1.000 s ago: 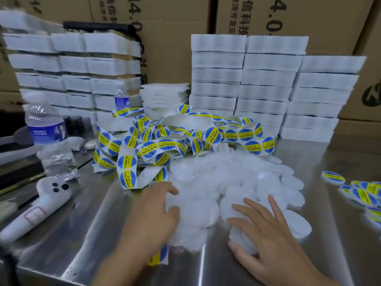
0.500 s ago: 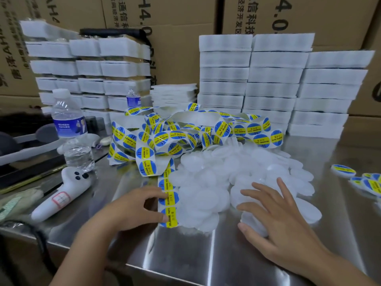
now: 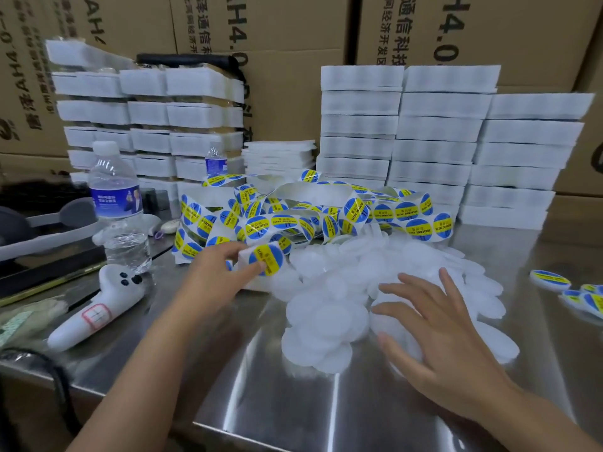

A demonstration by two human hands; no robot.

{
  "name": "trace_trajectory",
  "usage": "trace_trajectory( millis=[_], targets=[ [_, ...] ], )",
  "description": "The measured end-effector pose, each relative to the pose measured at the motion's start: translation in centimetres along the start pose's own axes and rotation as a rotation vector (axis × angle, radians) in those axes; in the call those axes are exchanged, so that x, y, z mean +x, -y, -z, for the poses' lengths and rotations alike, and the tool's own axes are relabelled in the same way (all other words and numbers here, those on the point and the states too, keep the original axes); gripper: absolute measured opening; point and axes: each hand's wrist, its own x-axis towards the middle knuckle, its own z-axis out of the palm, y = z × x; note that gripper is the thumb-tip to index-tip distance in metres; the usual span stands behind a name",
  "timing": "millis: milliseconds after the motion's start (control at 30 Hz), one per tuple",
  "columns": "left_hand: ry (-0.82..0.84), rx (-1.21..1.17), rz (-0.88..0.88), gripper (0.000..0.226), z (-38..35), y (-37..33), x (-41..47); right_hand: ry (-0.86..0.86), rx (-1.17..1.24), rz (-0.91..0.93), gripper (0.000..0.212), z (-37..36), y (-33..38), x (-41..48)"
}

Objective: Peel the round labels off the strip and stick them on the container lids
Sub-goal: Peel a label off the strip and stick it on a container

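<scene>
A tangled label strip (image 3: 293,216) with round blue-and-yellow labels lies across the middle of the steel table (image 3: 293,402). In front of it spreads a heap of several round translucent white lids (image 3: 326,318). My left hand (image 3: 218,275) pinches the strip's end between thumb and fingers, just left of the heap. My right hand (image 3: 434,337) lies over the heap's right side, fingers spread and straight, touching lids. Several labelled lids (image 3: 551,278) sit at the far right.
Stacks of white boxes (image 3: 437,141) stand behind the strip, more white boxes (image 3: 150,115) at back left, cardboard cartons behind. A water bottle (image 3: 117,203) and a white handheld device (image 3: 98,305) are at the left, near the table's edge.
My left hand has lifted the strip's end up and away from the near edge toward the tangle. My right hand stays on the lids.
</scene>
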Motion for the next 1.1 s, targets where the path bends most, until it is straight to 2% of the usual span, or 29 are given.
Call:
trace_trajectory(
  millis=[67, 133, 233, 267, 400, 533, 633, 767, 900, 1033, 1100],
  targets=[
    [0.032, -0.015, -0.046, 0.007, -1.2, -1.5, 1.1, -0.029, 0.045, -0.058, 0.038, -0.3, 0.5, 1.7],
    [0.084, -0.047, -0.093, 0.014, -2.6, -2.7, 2.1, -0.016, 0.085, -0.104, 0.043, -0.7, 0.8, 3.6],
    [0.174, -0.082, -0.167, 0.041, -4.5, -3.9, 2.6, 0.003, 0.102, -0.119, 0.045, -1.3, 0.8, 5.7],
    [0.197, -0.054, -0.186, 0.044, -5.2, -3.9, 2.6, -0.004, 0.113, -0.128, 0.044, -1.6, 0.7, 6.2],
    [0.182, 0.095, -0.304, 0.03, -7.0, -3.8, 1.9, -0.055, 0.138, -0.246, 0.045, -2.4, -0.1, 6.8],
    [0.141, 0.107, -0.38, 0.035, -7.5, -4.2, 1.2, -0.129, 0.123, -0.293, 0.032, -2.8, -1.0, 6.2],
    [0.106, 0.084, -0.395, 0.03, -7.7, -4.0, 0.8, -0.18, 0.117, -0.279, 0.019, -3.0, -1.2, 5.9],
    [0.109, 0.063, -0.401, 0.018, -7.9, -4.1, 0.6, -0.214, 0.145, -0.274, 0.013, -3.0, -1.3, 6.0],
    [0.12, 0.045, -0.378, 0.016, -7.7, -4.2, 0.5, -0.228, 0.247, -0.303, 0.009, -2.9, -1.3, 6.0],
    [0.12, 0.048, -0.367, 0.015, -7.7, -4.3, 0.3, -0.184, 0.371, -0.35, 0.008, -2.8, -1.0, 6.1],
    [0.101, 0.061, -0.359, 0.026, -7.7, -4.2, 0.3, -0.163, 0.41, -0.371, 0.006, -2.7, -1.0, 6.1]
  ],
)
